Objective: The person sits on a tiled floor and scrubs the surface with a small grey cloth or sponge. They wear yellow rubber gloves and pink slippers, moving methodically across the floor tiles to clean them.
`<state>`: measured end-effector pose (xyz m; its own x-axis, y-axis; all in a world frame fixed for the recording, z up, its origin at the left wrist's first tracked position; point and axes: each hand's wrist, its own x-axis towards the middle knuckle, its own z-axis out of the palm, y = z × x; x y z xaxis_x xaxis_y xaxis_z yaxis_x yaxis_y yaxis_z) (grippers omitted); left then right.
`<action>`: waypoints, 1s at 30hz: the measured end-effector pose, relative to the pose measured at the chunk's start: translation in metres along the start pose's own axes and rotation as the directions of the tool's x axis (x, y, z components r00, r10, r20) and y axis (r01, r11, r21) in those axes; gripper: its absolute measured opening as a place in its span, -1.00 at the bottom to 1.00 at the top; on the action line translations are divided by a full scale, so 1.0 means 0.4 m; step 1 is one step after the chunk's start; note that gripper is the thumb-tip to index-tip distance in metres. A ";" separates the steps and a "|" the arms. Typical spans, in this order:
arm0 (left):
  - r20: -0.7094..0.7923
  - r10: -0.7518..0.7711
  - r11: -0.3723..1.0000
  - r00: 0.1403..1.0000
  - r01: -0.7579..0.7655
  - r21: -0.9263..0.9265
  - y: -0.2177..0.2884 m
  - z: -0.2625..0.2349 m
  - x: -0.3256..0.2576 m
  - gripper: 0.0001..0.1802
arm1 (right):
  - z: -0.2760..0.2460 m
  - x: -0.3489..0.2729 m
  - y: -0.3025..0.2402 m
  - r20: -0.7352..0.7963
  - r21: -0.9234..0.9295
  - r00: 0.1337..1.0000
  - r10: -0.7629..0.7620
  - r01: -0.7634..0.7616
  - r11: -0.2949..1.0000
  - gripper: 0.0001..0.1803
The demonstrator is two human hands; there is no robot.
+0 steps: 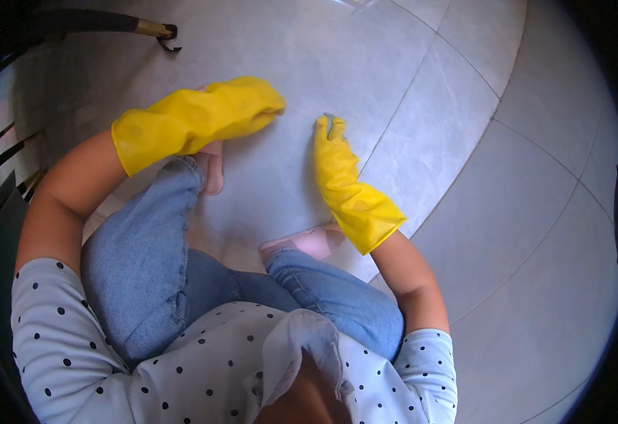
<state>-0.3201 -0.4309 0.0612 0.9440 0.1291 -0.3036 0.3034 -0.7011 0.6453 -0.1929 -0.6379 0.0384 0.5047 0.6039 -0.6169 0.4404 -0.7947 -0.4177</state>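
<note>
My right hand (336,145), yellow-gloved, pinches a small grey scrap (329,119) at its fingertips, pressed to the floor tile (422,141) just ahead of my knees. My left hand (249,102), fingers together, lies flat just left of it, holding nothing.

Squatting on grey tiled floor (507,212), centre frame. Left glove (203,116) and right glove (348,187), both yellow, pressed on tiles; something small and grey at right fingertips.
</note>
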 end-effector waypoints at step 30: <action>-0.166 0.127 0.992 0.978 -0.124 0.023 -0.062 0.036 -0.023 -0.75 | -0.024 0.131 0.083 -0.149 0.195 0.976 -0.156 0.184 0.963 -0.61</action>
<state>-0.3382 -0.4250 0.0380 0.9831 0.1541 -0.0988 0.1805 -0.7279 0.6615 -0.1447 -0.6320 -0.0015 0.5347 0.7229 -0.4376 0.3727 -0.6665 -0.6457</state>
